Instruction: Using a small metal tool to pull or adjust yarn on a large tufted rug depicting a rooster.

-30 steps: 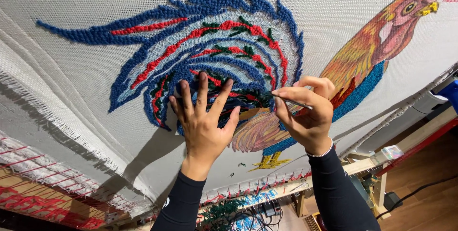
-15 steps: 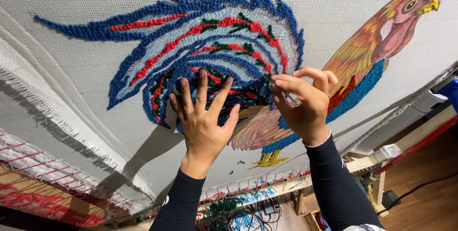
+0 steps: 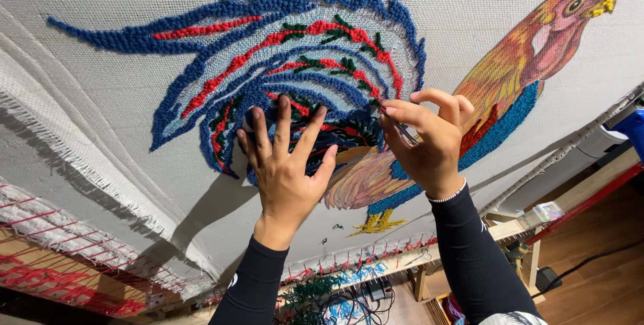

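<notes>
1. A pale woven backing cloth (image 3: 134,130) stretched on a wooden frame (image 3: 60,285) fills the view; its frayed edge runs down to the left of the hands, with red threads laced along the frame's lower rail.
2. On the cloth is a rooster design (image 3: 416,83). Its tufted tail (image 3: 302,63), in blue, red and green yarn, arcs above and behind the hands.
3. The left hand (image 3: 285,171) is spread wide, fingers fanned, palm and fingertips pressed flat on the dark blue lower loops of the tail. It holds nothing. A dark sleeve covers the forearm.
4. Just to its right, the right hand (image 3: 429,140) is narrowed to a pinch: thumb and forefinger meet on a thin metal tool (image 3: 401,129), whose tip touches the tufting at the tail's right edge, where the tail meets the rooster's body. The other fingers curl loosely. A thin bracelet sits at the wrist, above a dark sleeve.
5. To the right of the hands the rooster's body is printed orange with a tufted blue patch, the head at the upper right corner.
6. Below the hands, yellow feet show on the cloth; lower still lie tangled yarn (image 3: 322,298) and cables.
7. At the far lower right is wooden floor (image 3: 590,285).
</notes>
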